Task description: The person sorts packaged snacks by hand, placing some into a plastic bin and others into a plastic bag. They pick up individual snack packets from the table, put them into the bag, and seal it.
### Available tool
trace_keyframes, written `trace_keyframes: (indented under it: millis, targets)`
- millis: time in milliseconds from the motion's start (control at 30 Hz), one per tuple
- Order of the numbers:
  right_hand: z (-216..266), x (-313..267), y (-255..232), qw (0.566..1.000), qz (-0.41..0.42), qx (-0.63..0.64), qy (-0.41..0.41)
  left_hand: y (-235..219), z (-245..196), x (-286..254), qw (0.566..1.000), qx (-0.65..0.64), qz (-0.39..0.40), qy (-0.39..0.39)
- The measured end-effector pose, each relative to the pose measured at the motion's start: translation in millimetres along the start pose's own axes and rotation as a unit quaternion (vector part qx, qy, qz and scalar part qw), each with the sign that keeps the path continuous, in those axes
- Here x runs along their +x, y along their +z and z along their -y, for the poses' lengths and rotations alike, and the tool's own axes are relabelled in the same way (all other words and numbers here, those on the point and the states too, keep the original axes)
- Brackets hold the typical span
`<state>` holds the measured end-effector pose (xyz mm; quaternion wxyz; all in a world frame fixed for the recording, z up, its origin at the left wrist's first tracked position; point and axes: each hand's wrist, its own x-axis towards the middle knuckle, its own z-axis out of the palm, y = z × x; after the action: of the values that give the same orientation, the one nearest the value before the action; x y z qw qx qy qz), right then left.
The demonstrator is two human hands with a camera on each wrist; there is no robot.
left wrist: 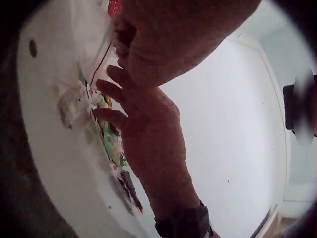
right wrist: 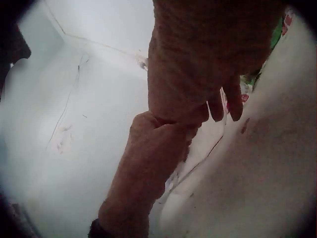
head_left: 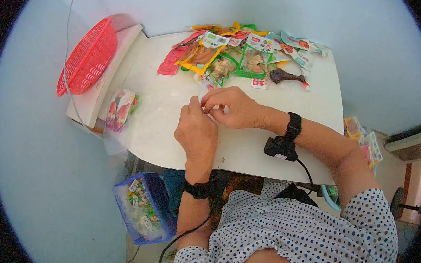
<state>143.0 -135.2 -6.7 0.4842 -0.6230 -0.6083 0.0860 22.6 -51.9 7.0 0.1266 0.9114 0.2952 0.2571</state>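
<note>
Both hands meet over the white table [head_left: 148,118], fingertips close together at a clear plastic bag [left wrist: 94,47] with a thin red line along its edge. My left hand [head_left: 196,128] has its fingers curled and pinches the bag's edge. Beside it, my right hand [head_left: 238,108] pinches the same edge between thumb and forefinger, the other fingers spread in the left wrist view. Just beyond the fingers lies a heap of sealed food packets, among them a yellow-edged packet [head_left: 203,54], a green-edged packet [head_left: 254,59] and a dark drumstick [head_left: 285,77] in clear wrap.
A red plastic basket [head_left: 87,59] leans at the back left on a white ledge [head_left: 121,53]. A printed packet [head_left: 119,109] hangs at the table's left edge. Below stands a blue crate [head_left: 145,207] of small packets. More packets [head_left: 364,138] lie past the right edge.
</note>
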Motion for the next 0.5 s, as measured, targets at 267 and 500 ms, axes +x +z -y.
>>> trace_keyframes:
  millis: [267, 500]
  targets:
    - [-11, -6, 10, 0.982, 0.082, -0.161, -0.048, 4, 10, -1, 0.990, -0.078, -0.109, 0.045]
    - [-11, -3, 6, 0.971, 0.109, -0.198, -0.082, 3, 18, -6, 0.989, -0.097, -0.104, 0.035]
